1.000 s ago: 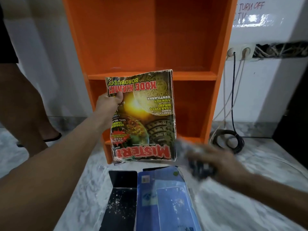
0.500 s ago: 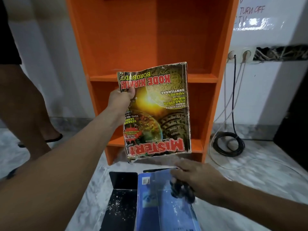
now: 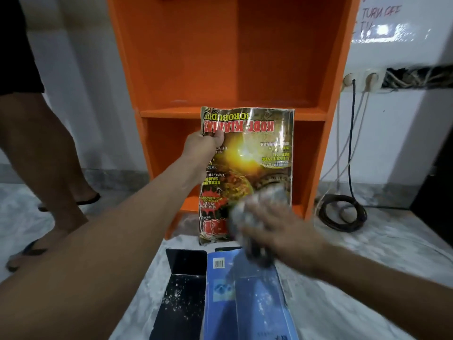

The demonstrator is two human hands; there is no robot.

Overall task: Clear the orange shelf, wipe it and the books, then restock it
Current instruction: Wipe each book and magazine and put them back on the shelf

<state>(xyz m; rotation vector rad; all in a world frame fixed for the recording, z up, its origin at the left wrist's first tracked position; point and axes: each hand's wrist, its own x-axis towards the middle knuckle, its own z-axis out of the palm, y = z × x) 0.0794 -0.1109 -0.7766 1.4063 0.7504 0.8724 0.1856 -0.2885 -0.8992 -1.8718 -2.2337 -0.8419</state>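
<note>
While the magazine (image 3: 255, 153) is being wiped, entry as follows.

- **Item:** glossy magazine, title upside down, held upright in the air in front of the orange shelf (image 3: 232, 112).
- **Left hand (image 3: 206, 146):** thumb and fingers pinch the cover's 10 o'clock corner.
- **Right hand (image 3: 282, 231):** curled round a bunched grey cloth (image 3: 255, 207) at the cover's 5 o'clock. Motion blur hides whether the cloth touches the cover.
- **Stock at 6 o'clock, on the floor (image 3: 367, 278):** blue book (image 3: 245, 298), with a black book (image 3: 181, 290) at its 9 o'clock.
- **Handling note:** a one-corner hold probably lets the limp cover swing. Light strokes running away from the pinched corner toward 5 o'clock should keep it taut. The creased edges look liable to snag.
</note>
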